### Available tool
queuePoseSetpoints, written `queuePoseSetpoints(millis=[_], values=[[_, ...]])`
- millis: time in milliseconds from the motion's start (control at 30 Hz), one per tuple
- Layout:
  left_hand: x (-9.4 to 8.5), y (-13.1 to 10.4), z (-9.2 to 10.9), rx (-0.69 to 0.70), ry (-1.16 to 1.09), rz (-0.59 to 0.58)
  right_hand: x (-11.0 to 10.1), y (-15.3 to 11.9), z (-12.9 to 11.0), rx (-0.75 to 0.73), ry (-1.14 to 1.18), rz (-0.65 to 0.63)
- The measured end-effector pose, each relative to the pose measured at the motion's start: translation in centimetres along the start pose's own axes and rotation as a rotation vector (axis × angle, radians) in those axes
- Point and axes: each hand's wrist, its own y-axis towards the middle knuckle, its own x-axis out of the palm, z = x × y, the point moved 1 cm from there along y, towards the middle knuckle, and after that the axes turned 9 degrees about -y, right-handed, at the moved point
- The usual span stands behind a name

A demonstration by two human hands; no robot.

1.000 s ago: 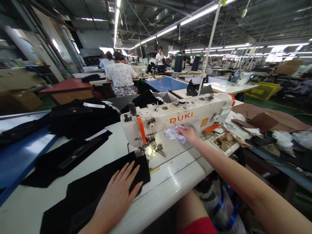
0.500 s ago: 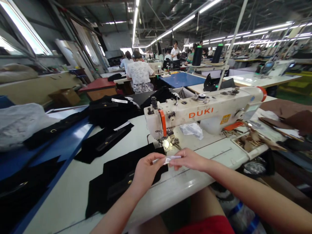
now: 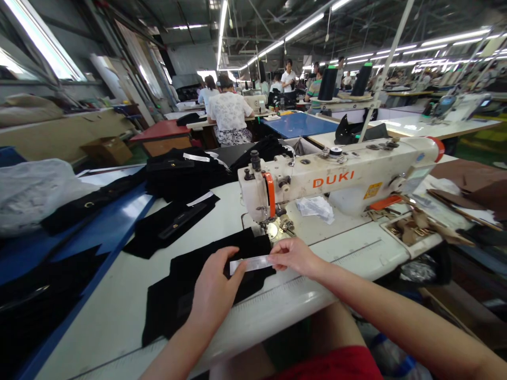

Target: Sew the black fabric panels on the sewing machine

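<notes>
A white label strip (image 3: 255,263) is stretched nearly level between my two hands. My left hand (image 3: 216,282) has its left end, with the thumb across the strip and the index finger just above. At the right end, my right hand (image 3: 291,256) pinches it between thumb and fingers. Beneath lies a black fabric piece (image 3: 190,269) on the white sewing table (image 3: 186,227), its upper right edge close to the presser-foot area. The sewing machine (image 3: 332,179), marked DUKI, stands just beyond my hands. My left hand partly covers the black piece.
More black pieces (image 3: 174,224) with white labels lie to the left, some stacked. A stack of white labels (image 3: 316,209) sits under the machine arm. At right is a tray of small parts (image 3: 412,229). A blue surface (image 3: 124,214) adjoins on the left. People work farther back.
My hands have moved apart, my left hand going left and down. The white label, bunched between the fingers before, is now drawn out flat above the black fabric.
</notes>
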Motion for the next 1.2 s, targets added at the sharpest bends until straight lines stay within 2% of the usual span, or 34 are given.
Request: queuePoseSetpoints(millis=[67, 133, 167, 233, 333, 400, 500, 533, 600, 667, 800, 1033, 1200], values=[[0.2, -0.4, 0.4, 0.371, 0.131, 0.006, 0.1, 0.2, -0.4, 0.032, 0.014, -0.027], [0.7, -0.6, 0.9, 0.64, 0.209, -0.058, 0.1, 0.3, -0.7, 0.068, 0.038, -0.075], [0.9, -0.5, 1.0, 0.715, 0.226, -0.073, 0.1, 0.5, -0.9, 0.083, 0.053, -0.103], [1.3, -0.1, 0.9, 0.779, 0.224, -0.066, 0.0, 0.7, -1.0, 0.096, 0.069, -0.155], [1.7, 0.7, 0.3, 0.805, 0.206, -0.067, -0.3, 1.2, -1.1, 0.055, -0.026, -0.143], [2.1, 1.2, -0.5, 0.796, 0.217, -0.096, -0.6, 1.3, -1.1, -0.039, -0.199, -0.018], [2.8, 1.9, -1.8, 0.707, 0.245, -0.144, -1.0, 0.3, -0.8, -0.343, -0.567, 0.273], [2.9, 2.0, -2.2, 0.673, 0.246, -0.151, -1.0, -0.3, -0.5, -0.479, -0.693, 0.32], [3.0, 2.4, -2.9, 0.625, 0.236, -0.166, -0.8, -1.5, 0.1, -0.733, -0.915, 0.286], [2.9, 2.7, -3.4, 0.602, 0.23, -0.186, -0.4, -2.3, 0.8, -0.864, -1.079, 0.172], [2.6, 3.3, -3.9, 0.597, 0.239, -0.207, 0.1, -2.3, 1.4, -0.846, -1.244, 0.095], [3.4, 3.8, -3.0, 0.642, 0.256, -0.125, 0.1, -1.7, 1.4, -0.839, -1.254, 0.106], [4.5, 4.1, -2.5, 0.622, 0.351, -0.219, 0.1, -1.9, 1.3, -0.832, -1.254, 0.112]])
